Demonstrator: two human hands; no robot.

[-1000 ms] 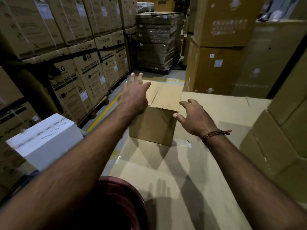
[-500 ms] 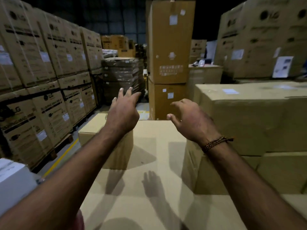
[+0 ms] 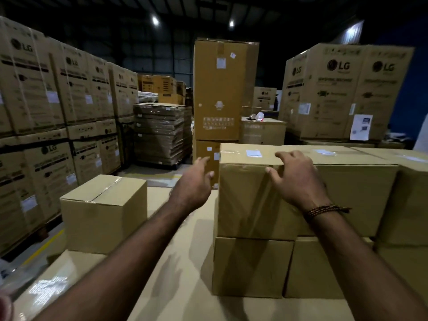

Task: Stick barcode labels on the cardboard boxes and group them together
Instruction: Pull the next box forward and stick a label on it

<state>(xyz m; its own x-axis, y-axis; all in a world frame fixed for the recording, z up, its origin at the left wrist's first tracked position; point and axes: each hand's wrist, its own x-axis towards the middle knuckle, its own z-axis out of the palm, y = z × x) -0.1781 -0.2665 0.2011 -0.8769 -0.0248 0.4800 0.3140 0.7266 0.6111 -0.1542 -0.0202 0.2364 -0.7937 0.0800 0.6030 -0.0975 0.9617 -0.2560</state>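
- Right hand (image 3: pixel 298 181) spread over the top front edge of the upper cardboard box (image 3: pixel 250 200), fingers wide and holding nothing; likely set to pull or steady it
- Left hand (image 3: pixel 194 184) loose and empty just beside that box's left face, contact unclear
- That box already wears a barcode label (image 3: pixel 254 153), stacked flush in the group
- Lone small box (image 3: pixel 104 212) stands apart on the cardboard surface (image 3: pixel 176 286); bare room between; surface's left edge drops to the floor
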